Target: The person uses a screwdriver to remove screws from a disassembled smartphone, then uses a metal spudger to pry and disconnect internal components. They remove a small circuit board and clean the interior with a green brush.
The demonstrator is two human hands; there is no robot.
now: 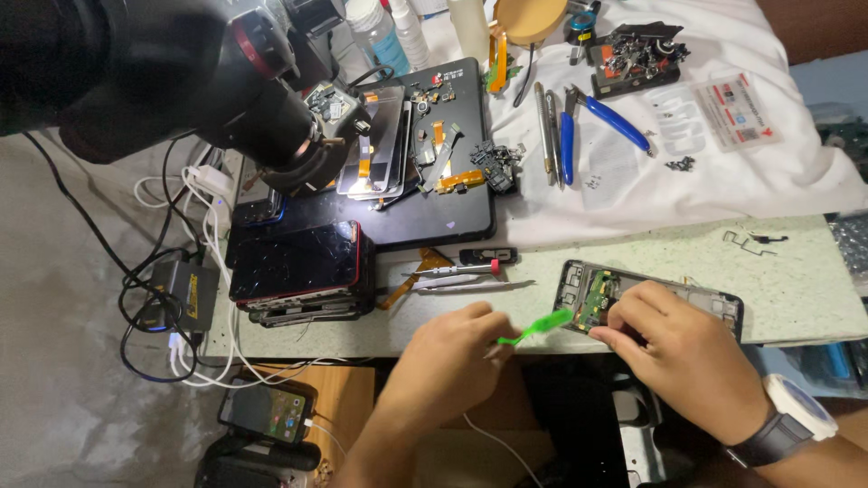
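- My right hand [687, 357] covers the middle of the opened phone [651, 303]; its fingertips press down on the board, clamped on nothing.
- My left hand [448, 361] has its grip clamped on a green pry tool [538, 327], tip pointing right into the phone.
- The phone's long axis runs left-right along the counter [796, 271] edge.
- Beyond my left grip lie tweezers [470, 286] and stacked phones [303, 271].

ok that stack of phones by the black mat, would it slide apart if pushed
Probably. The stack of phones shows glossy glass on top and uneven layers beneath, so a side push could shear them apart. It looks heavy for its size, and the glass seems fragile.
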